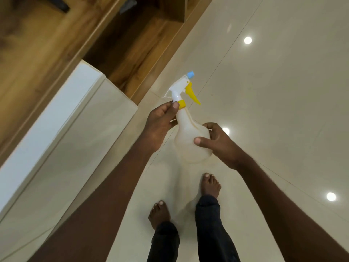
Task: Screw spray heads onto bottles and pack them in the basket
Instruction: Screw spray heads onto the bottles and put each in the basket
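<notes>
A translucent white spray bottle (pixel 186 137) is held up in front of me over the floor. On its neck sits a white spray head (pixel 179 87) with a yellow trigger, a yellow collar and a light blue nozzle. My left hand (pixel 160 123) pinches the neck just below the spray head, thumb at the yellow collar. My right hand (pixel 217 143) grips the round body of the bottle from the right, thumb across its front. No basket is in view.
A white counter edge (pixel 62 118) runs diagonally at the left, with wooden shelving (pixel 132 46) beyond it. Glossy cream floor tiles (pixel 273 91) reflect ceiling lights. My bare feet (pixel 210 184) stand below the bottle.
</notes>
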